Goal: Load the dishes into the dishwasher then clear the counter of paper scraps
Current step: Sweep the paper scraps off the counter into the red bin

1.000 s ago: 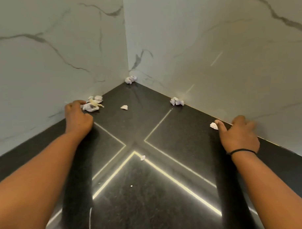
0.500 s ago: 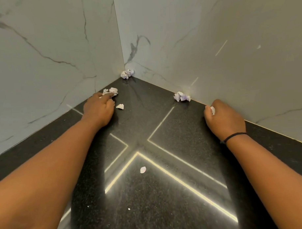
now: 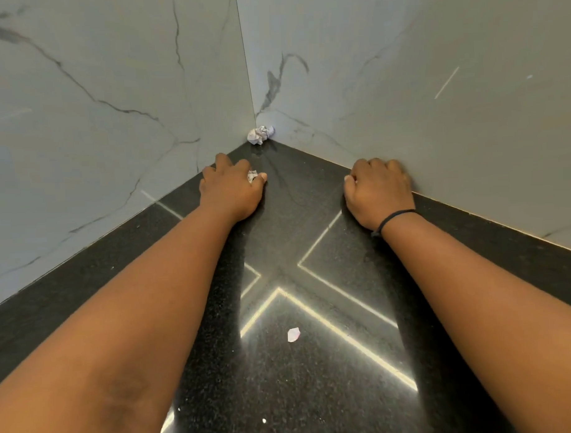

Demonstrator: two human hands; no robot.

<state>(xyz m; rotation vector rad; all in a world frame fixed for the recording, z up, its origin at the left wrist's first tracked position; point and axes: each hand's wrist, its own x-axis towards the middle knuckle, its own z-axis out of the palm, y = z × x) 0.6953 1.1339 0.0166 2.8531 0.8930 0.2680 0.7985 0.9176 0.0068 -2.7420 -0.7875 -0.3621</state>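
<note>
Both forearms reach across the black counter (image 3: 219, 396) toward the marble-tiled corner. The left hand (image 3: 233, 192), at 11 o'clock, lies knuckles-up, fingers curled around a crumpled paper scrap (image 3: 252, 175). The right hand (image 3: 378, 190), at 1 o'clock by the wall, is fisted; a white sliver peeks out beside its thumb. A paper ball (image 3: 260, 134) sits in the corner at 12, a small flat scrap (image 3: 293, 334) at 6.

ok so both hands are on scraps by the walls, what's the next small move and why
Probably lift the left hand with its scrap and reach on to the wad in the corner. That wad lies just beyond the left fingers, nearer than the flat scrap out on the counter. The right hand looks curled, its grip mostly hidden.
</note>
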